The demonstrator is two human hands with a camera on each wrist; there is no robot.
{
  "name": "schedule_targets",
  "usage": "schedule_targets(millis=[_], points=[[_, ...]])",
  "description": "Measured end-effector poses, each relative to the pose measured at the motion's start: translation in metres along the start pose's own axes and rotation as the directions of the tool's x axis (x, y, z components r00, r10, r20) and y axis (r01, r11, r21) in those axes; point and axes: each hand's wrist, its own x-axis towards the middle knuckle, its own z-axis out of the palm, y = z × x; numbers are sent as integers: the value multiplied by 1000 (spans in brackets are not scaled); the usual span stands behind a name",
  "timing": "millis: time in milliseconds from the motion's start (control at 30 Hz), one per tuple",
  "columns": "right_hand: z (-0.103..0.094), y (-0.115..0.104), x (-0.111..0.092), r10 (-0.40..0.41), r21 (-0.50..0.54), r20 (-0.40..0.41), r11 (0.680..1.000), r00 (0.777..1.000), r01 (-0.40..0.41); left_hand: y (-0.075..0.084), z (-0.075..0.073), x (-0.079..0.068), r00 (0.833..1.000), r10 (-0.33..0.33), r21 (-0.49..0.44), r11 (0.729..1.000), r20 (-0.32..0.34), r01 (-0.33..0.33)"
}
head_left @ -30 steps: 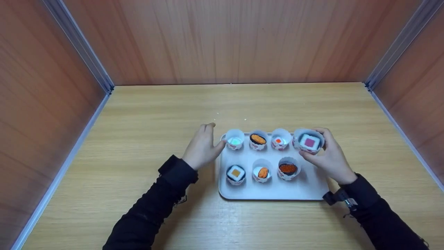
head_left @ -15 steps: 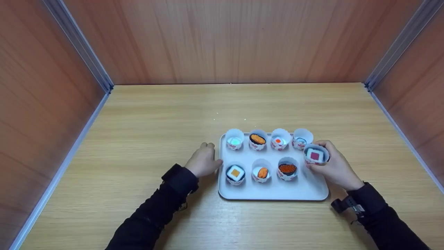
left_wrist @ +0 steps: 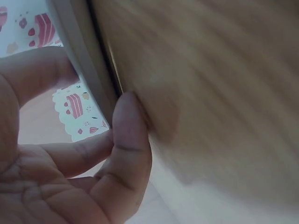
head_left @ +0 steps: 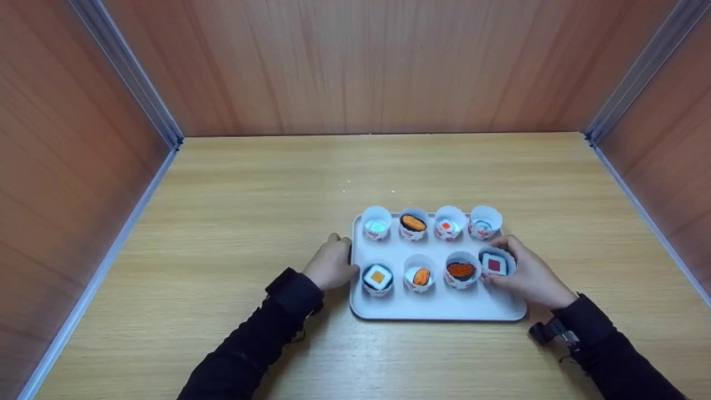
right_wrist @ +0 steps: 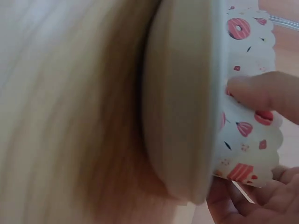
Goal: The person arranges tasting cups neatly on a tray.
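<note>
My right hand (head_left: 532, 276) grips a paper cup (head_left: 511, 270) at the tray's right side, its thumb against the printed wall in the right wrist view. Inside that cup sits a white square sushi piece (head_left: 494, 264) with a dark red centre. My left hand (head_left: 332, 262) pinches the left rim of the white tray (head_left: 433, 309); in the left wrist view the thumb and curled fingertips (left_wrist: 127, 122) meet at this edge. Beside the held cup stands a cup with orange-red roe sushi (head_left: 461, 270).
The front row also has cups with a yellow-centred sushi piece (head_left: 377, 277) and orange-topped sushi (head_left: 421, 276). Along the back stand a cup with pale green contents (head_left: 377, 225), an oval orange sushi (head_left: 413, 223), a red-dotted cup (head_left: 449, 225) and a bluish one (head_left: 484, 225). Wood-grain panels (head_left: 366, 66) enclose the table.
The right hand has brought its cup from beside the back-right cup toward the front row, next to the roe cup. My left hand has come down from the tray's back-left corner onto its left rim.
</note>
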Motion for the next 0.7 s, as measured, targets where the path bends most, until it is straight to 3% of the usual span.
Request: schedule_targets(millis=[233, 700], points=[[-2, -2, -2, 19, -7, 49, 1000, 999, -19, 0, 2, -1, 1000, 7, -3, 1000, -9, -7], [-3, 1, -4, -31, -30, 60, 999, 998, 33, 0, 0, -3, 999, 30, -7, 1000, -24, -30]])
